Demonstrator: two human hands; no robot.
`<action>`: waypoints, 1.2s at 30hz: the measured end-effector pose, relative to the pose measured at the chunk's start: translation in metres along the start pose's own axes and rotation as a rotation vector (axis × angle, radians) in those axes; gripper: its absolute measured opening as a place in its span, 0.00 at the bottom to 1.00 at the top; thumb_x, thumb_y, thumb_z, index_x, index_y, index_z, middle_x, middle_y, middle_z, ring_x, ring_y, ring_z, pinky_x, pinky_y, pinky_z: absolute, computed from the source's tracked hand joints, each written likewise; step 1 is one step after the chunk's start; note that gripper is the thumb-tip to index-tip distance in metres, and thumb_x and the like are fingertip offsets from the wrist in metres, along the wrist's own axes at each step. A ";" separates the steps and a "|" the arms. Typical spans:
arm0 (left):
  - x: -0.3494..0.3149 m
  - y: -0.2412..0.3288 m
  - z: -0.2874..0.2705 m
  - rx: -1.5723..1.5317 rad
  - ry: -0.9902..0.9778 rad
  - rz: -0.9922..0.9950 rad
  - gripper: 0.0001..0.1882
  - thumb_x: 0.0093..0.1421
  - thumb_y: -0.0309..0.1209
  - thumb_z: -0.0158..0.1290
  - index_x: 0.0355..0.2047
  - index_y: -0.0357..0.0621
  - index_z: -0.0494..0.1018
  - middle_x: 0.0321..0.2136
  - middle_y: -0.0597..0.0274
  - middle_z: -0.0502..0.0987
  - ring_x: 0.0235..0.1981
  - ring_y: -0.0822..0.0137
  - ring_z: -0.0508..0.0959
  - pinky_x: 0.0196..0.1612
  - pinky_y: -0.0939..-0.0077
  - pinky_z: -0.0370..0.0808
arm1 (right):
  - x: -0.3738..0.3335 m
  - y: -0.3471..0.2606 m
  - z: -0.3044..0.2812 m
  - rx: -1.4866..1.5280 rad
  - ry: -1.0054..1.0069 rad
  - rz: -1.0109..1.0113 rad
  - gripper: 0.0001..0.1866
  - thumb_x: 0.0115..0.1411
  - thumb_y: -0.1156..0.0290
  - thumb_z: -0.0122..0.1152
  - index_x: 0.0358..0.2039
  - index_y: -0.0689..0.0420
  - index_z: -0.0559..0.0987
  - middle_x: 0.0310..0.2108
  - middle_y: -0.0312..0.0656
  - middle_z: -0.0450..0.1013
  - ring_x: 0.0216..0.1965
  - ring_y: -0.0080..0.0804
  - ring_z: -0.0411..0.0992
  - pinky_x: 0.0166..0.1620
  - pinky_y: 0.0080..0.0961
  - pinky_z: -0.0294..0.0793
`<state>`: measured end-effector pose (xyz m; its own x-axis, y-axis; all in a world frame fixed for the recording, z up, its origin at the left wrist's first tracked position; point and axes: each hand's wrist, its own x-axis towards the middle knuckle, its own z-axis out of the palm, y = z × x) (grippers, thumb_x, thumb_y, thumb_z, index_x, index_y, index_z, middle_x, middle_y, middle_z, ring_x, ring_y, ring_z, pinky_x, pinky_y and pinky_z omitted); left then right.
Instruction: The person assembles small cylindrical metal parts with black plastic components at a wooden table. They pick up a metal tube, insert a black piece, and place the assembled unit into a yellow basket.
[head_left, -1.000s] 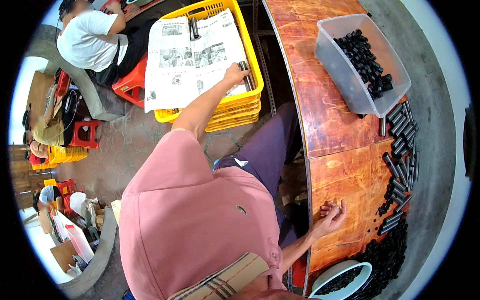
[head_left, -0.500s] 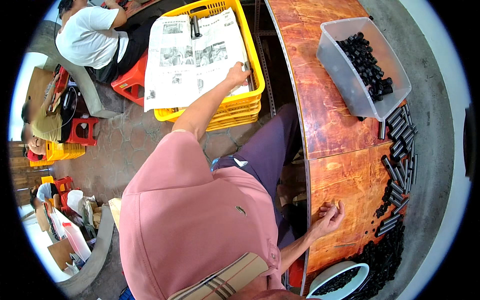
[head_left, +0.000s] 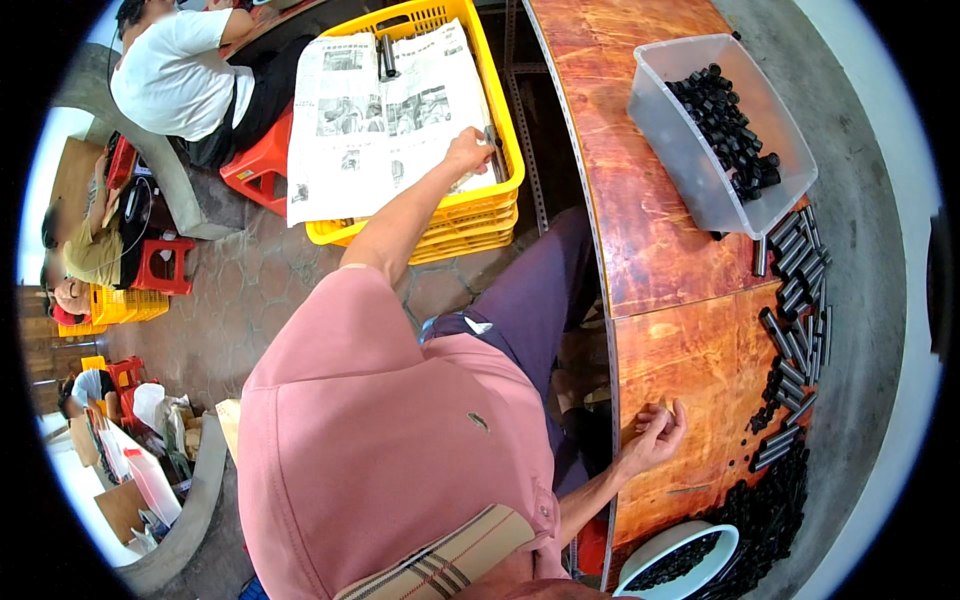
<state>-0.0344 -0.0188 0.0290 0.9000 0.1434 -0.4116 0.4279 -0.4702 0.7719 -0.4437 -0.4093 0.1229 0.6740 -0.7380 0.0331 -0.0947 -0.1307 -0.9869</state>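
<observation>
At the right edge of a yellow crate (head_left: pixel 515 160), my left hand (head_left: pixel 468 152) has its fingers closed on a dark tube (head_left: pixel 490 134); the hand hides part of it. Newspaper sheets (head_left: pixel 345 150) cover the crate's contents, and another dark tube (head_left: pixel 388 56) lies on top of them near the far side. My right hand (head_left: pixel 652 442) rests over the reddish wooden table (head_left: pixel 670 370), its fingers loosely bent and apart with nothing in them. Beyond it, several black tubes (head_left: pixel 790 345) and small black pieces lie scattered along the table's right edge.
A clear plastic bin (head_left: pixel 690 180) of black caps (head_left: pixel 725 125) stands at the table's far end. A pale bowl (head_left: pixel 630 575) of small black parts sits near me. Red stools (head_left: pixel 262 165) and seated co-workers (head_left: pixel 185 75) are at the left.
My left hand has shifted very slightly at the crate's edge, staying by the tube. The right hand holds its place; the whole view has moved a little.
</observation>
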 end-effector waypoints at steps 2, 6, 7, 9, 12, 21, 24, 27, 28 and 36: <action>0.002 -0.001 -0.001 0.037 0.049 0.023 0.27 0.60 0.28 0.56 0.59 0.35 0.65 0.28 0.55 0.81 0.23 0.65 0.82 0.31 0.72 0.81 | 0.000 0.000 0.000 0.007 -0.004 0.000 0.15 0.68 0.75 0.52 0.54 0.64 0.72 0.31 0.39 0.75 0.27 0.20 0.69 0.29 0.16 0.69; 0.007 -0.003 -0.002 0.054 0.020 0.075 0.30 0.59 0.31 0.58 0.62 0.42 0.66 0.26 0.55 0.81 0.22 0.66 0.81 0.31 0.73 0.80 | -0.002 -0.006 0.004 -0.041 0.013 0.013 0.14 0.69 0.75 0.52 0.53 0.64 0.72 0.31 0.39 0.75 0.27 0.19 0.69 0.30 0.15 0.69; 0.011 -0.006 -0.002 0.044 0.018 0.078 0.30 0.58 0.31 0.58 0.61 0.43 0.66 0.26 0.55 0.81 0.22 0.66 0.81 0.30 0.73 0.79 | -0.002 -0.007 0.004 -0.039 0.012 0.012 0.14 0.69 0.75 0.52 0.53 0.64 0.72 0.31 0.39 0.75 0.27 0.19 0.69 0.30 0.15 0.69; 0.021 -0.012 0.000 0.025 0.012 0.084 0.30 0.58 0.31 0.60 0.61 0.44 0.67 0.26 0.55 0.81 0.21 0.66 0.81 0.29 0.73 0.79 | -0.002 -0.007 0.004 -0.038 0.012 0.014 0.14 0.69 0.75 0.52 0.53 0.64 0.72 0.31 0.39 0.75 0.27 0.19 0.69 0.30 0.15 0.68; 0.026 -0.013 0.002 0.021 0.028 0.068 0.30 0.57 0.30 0.61 0.60 0.43 0.68 0.28 0.54 0.82 0.22 0.66 0.81 0.29 0.73 0.80 | -0.001 -0.003 0.002 -0.038 0.012 0.016 0.13 0.69 0.75 0.53 0.52 0.64 0.73 0.31 0.39 0.75 0.27 0.19 0.69 0.29 0.15 0.69; 0.029 -0.017 -0.003 -0.053 -0.029 0.003 0.31 0.55 0.29 0.63 0.59 0.38 0.67 0.31 0.49 0.81 0.25 0.65 0.82 0.30 0.72 0.81 | -0.001 -0.005 0.003 -0.088 0.011 0.016 0.13 0.68 0.73 0.56 0.51 0.64 0.75 0.31 0.38 0.75 0.27 0.18 0.69 0.29 0.15 0.68; 0.012 0.001 0.005 0.039 0.079 0.008 0.34 0.55 0.31 0.64 0.60 0.37 0.65 0.32 0.49 0.81 0.25 0.64 0.82 0.30 0.73 0.81 | -0.001 -0.005 0.003 -0.077 0.009 0.013 0.13 0.68 0.73 0.56 0.51 0.64 0.75 0.31 0.38 0.75 0.27 0.18 0.69 0.29 0.14 0.68; 0.019 -0.008 0.002 0.043 0.052 0.023 0.34 0.54 0.34 0.66 0.58 0.39 0.64 0.31 0.48 0.81 0.24 0.64 0.81 0.30 0.72 0.81 | 0.000 -0.006 0.006 -0.069 0.006 0.030 0.13 0.68 0.73 0.56 0.51 0.63 0.75 0.31 0.38 0.75 0.27 0.18 0.69 0.29 0.14 0.68; 0.022 -0.011 0.003 0.033 0.062 0.021 0.33 0.53 0.36 0.67 0.55 0.39 0.66 0.32 0.49 0.81 0.24 0.64 0.82 0.30 0.71 0.81 | 0.000 -0.009 0.006 -0.072 0.008 0.045 0.13 0.68 0.73 0.56 0.50 0.63 0.75 0.31 0.38 0.75 0.27 0.18 0.69 0.29 0.15 0.68; 0.021 -0.009 0.006 0.077 0.031 -0.003 0.34 0.55 0.36 0.64 0.59 0.36 0.68 0.32 0.50 0.82 0.25 0.65 0.83 0.33 0.72 0.81 | 0.000 -0.006 0.003 -0.147 0.010 0.053 0.12 0.67 0.73 0.56 0.49 0.63 0.76 0.31 0.36 0.74 0.27 0.18 0.68 0.29 0.15 0.67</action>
<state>-0.0202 -0.0165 0.0106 0.9015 0.1711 -0.3974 0.4237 -0.5355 0.7306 -0.4407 -0.4069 0.1287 0.6578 -0.7530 -0.0164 -0.2367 -0.1860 -0.9536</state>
